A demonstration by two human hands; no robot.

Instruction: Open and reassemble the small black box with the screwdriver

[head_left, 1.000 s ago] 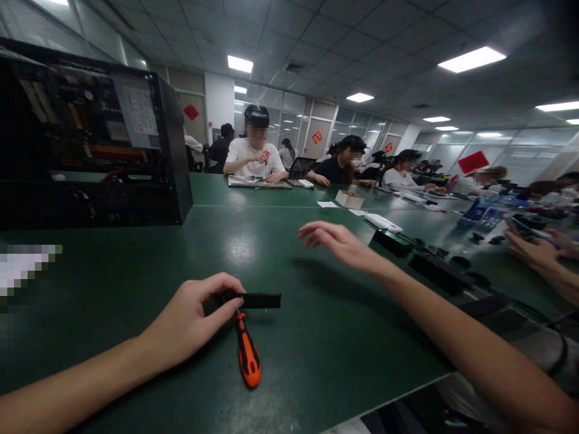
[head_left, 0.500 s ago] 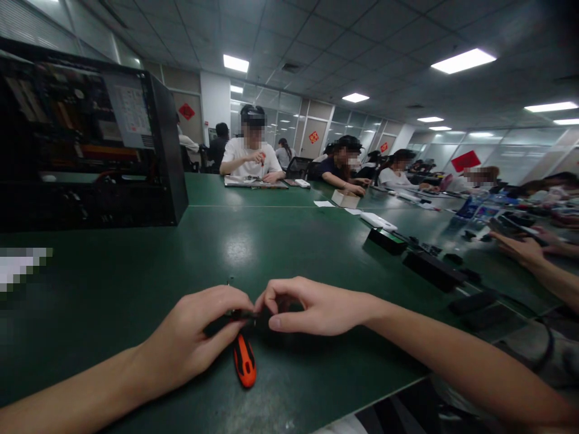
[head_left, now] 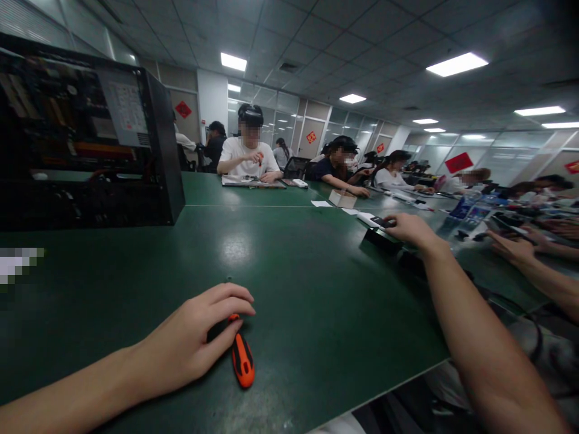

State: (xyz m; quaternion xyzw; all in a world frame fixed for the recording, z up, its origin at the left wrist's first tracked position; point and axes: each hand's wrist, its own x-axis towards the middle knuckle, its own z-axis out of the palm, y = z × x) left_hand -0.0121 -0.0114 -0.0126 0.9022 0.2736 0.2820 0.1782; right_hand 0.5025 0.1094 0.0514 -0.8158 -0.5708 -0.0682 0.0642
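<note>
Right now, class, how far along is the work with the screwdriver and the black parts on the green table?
Done: little shows as finished; the open computer case stands apart at the back. In hand: the left hand rests over the screwdriver, while the right hand reaches out to a black part far across the table. Left: whatever the screwdriver is for; it lies flat, not gripped for use.

Occluded and cropped regions, head view

Left hand covers the screwdriver tip; right hand hides its grip contents. Computer case is cropped at left edge. A pixelated patch sits on the surface, middle left.
</note>
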